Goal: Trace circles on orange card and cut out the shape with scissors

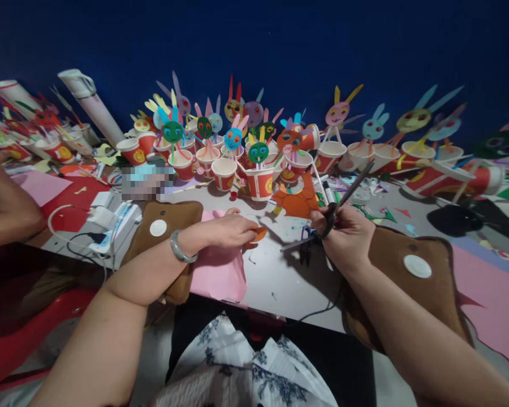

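My left hand [229, 230], with a bracelet on its wrist, pinches a small orange paper piece [261, 234] above the table. Under this hand lies a pink sheet [220, 271]. Fingers of my right hand [350, 240] are wrapped round black-handled scissors [331, 217]. One long metal part points up to the right, the other down to the left. Just beyond my right thumb is a larger orange paper sheet [296, 199] with cut edges and drawn lines; whether the thumb touches it I cannot tell.
Red-and-white paper cups [261, 183] with rabbit-face paper figures line the back. Brown cushioned pads [402, 282] lie on both sides. A power strip [116, 226] with cords is at left, beside another person's arm [12, 203]. Paper scraps [382, 215] litter the right.
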{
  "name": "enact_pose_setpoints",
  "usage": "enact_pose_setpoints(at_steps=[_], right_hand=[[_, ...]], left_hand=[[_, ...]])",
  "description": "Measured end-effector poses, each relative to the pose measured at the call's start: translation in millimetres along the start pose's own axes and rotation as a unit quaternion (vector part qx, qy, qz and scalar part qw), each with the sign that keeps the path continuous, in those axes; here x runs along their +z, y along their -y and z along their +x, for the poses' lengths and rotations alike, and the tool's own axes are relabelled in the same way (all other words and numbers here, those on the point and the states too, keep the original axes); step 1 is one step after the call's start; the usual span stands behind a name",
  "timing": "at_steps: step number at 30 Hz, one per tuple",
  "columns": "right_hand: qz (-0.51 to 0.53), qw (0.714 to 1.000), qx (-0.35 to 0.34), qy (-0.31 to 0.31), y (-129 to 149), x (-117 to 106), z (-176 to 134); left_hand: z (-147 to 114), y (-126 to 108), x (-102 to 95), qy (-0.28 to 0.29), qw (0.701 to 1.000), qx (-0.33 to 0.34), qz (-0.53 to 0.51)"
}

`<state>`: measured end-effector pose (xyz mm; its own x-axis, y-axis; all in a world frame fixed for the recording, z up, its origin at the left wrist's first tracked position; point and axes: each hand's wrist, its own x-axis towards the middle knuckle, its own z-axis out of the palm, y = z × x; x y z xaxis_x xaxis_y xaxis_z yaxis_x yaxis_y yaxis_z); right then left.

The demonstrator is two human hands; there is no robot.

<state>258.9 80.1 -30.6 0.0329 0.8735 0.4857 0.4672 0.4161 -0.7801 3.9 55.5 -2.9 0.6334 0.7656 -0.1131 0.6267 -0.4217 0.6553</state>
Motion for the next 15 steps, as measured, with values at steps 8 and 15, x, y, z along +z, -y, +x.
enact_pose_setpoints(at_steps=[8,15], right_hand=[[-0.003,1.0,0.003,0.015,-5,1,-2],[0.004,1.0,0.004,0.027,-6,0,-2]], left_hand=[[-8,7,-24.2,0.014,0.995,-0.033,-0.095],[-6,27,-26.2,0.139,0.947,-0.074,-0.279]])
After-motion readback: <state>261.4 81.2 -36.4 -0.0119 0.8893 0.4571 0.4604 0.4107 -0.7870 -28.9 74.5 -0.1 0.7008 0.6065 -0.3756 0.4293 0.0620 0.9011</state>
